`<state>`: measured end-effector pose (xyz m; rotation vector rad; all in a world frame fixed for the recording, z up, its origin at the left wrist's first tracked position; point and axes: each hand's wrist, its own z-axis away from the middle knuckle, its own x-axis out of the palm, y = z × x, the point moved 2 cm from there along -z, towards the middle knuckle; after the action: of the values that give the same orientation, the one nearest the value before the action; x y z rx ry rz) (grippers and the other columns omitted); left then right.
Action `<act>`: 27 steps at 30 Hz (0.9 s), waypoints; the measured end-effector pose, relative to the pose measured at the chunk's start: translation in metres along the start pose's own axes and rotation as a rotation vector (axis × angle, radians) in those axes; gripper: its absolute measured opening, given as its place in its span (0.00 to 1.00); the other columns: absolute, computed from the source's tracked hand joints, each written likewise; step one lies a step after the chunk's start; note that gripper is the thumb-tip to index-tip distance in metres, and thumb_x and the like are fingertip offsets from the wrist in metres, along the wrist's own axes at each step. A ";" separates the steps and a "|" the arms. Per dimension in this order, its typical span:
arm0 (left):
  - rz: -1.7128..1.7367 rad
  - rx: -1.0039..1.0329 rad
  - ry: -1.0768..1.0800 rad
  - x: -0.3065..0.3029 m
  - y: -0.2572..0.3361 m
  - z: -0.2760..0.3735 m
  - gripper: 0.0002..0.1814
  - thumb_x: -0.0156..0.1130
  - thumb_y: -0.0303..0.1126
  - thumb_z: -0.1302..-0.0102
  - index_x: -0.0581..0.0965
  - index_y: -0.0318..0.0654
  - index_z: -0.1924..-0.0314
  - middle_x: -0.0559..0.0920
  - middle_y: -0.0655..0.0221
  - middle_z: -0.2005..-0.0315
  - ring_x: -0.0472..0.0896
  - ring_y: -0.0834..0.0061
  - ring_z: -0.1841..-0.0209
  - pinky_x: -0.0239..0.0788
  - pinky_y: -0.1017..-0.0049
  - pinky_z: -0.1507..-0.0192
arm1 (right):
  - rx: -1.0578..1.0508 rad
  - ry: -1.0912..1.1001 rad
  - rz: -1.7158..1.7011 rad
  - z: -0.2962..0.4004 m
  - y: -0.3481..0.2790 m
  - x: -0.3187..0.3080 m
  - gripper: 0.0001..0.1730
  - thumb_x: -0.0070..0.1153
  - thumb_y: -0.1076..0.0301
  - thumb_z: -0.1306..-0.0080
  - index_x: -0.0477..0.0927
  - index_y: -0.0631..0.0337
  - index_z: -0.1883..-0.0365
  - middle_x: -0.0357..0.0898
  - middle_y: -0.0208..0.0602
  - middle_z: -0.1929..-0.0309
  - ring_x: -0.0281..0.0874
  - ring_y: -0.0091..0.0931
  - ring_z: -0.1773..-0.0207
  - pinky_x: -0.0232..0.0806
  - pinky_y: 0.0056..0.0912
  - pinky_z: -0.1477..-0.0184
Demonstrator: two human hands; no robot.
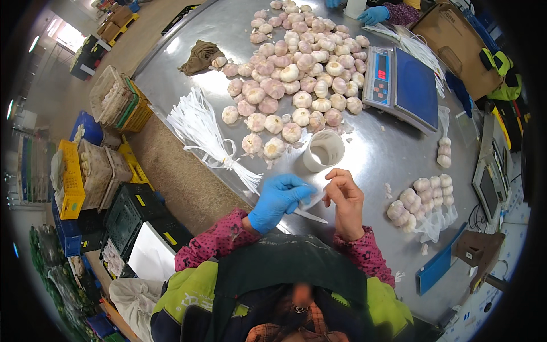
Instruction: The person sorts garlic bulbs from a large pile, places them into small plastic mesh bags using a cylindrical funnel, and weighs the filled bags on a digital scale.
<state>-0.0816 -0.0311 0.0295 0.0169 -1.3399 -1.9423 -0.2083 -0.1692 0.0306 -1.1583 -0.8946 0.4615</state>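
My left hand [280, 201], in a blue glove, pinches a white net sleeve [311, 216] whose tail hangs toward me. Close on its right is my bare right hand [346, 205], fingers bent and a little apart; I see nothing held in it. Just beyond both hands a white plastic cup [324, 150] stands upright with its mouth facing up. Loose garlic bulbs [299, 81] form a large heap past the cup. A tied bundle of white net sleeves [201, 128] lies left of the heap.
A digital scale [404, 85] stands right of the heap on the metal table [367, 149]. Netted garlic packs [423, 199] lie at the right, near a blue folder-like object [440, 260]. Across the table is another person's gloved hand [374, 16]. Crates [96, 171] stand on the floor at left.
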 end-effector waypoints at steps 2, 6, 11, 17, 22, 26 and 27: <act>0.007 0.005 -0.060 0.007 -0.009 -0.006 0.07 0.66 0.30 0.31 0.82 0.34 0.57 0.82 0.73 0.72 0.75 0.86 0.75 0.66 0.85 0.72 | 0.010 0.109 -0.105 -0.004 0.000 0.010 0.06 0.55 0.68 0.25 0.76 0.61 0.59 0.78 0.33 0.61 0.68 0.18 0.81 0.61 0.20 0.78; 0.018 0.006 -0.264 0.019 0.009 -0.002 0.05 0.66 0.26 0.33 0.81 0.36 0.58 0.81 0.77 0.72 0.78 0.87 0.70 0.68 0.86 0.68 | 0.317 0.006 -0.494 -0.004 -0.001 0.007 0.08 0.50 0.65 0.22 0.72 0.58 0.60 0.73 0.27 0.77 0.51 0.14 0.91 0.49 0.19 0.87; 0.116 0.174 0.131 -0.013 -0.002 -0.027 0.09 0.66 0.26 0.33 0.81 0.38 0.54 0.80 0.79 0.68 0.72 0.91 0.71 0.64 0.88 0.70 | 0.545 -0.272 -0.201 0.011 -0.001 -0.010 0.07 0.54 0.65 0.24 0.74 0.59 0.59 0.69 0.22 0.78 0.56 0.12 0.85 0.51 0.18 0.82; -0.048 0.280 0.285 0.012 0.001 -0.063 0.20 0.60 0.36 0.25 0.78 0.38 0.37 0.78 0.84 0.69 0.65 0.93 0.71 0.59 0.88 0.69 | -0.105 0.261 0.550 -0.023 -0.014 -0.036 0.06 0.57 0.73 0.30 0.82 0.67 0.64 0.70 0.23 0.80 0.61 0.11 0.76 0.53 0.19 0.75; -0.206 0.395 0.294 -0.010 -0.024 -0.104 0.18 0.59 0.41 0.25 0.83 0.37 0.43 0.82 0.80 0.71 0.71 0.88 0.71 0.66 0.81 0.68 | -0.142 0.357 0.671 -0.095 0.019 -0.057 0.17 0.57 0.62 0.29 0.81 0.69 0.71 0.76 0.36 0.80 0.72 0.24 0.77 0.64 0.34 0.71; -0.905 0.272 0.365 -0.045 -0.028 -0.083 0.14 0.59 0.39 0.27 0.85 0.45 0.48 0.86 0.69 0.74 0.83 0.67 0.69 0.72 0.68 0.65 | -0.065 0.092 1.230 -0.089 0.093 -0.073 0.19 0.54 0.54 0.28 0.78 0.62 0.69 0.82 0.48 0.74 0.81 0.45 0.71 0.69 0.47 0.68; -1.183 0.199 0.360 -0.054 -0.036 -0.073 0.13 0.60 0.38 0.27 0.86 0.47 0.49 0.86 0.66 0.74 0.85 0.60 0.68 0.74 0.65 0.63 | -0.086 -0.008 1.410 -0.077 0.106 -0.069 0.18 0.52 0.53 0.28 0.77 0.59 0.68 0.83 0.51 0.72 0.81 0.50 0.68 0.70 0.52 0.67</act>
<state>-0.0342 -0.0519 -0.0535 1.4679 -1.3674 -2.4818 -0.1737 -0.2260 -0.1024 -1.7493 0.0526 1.5535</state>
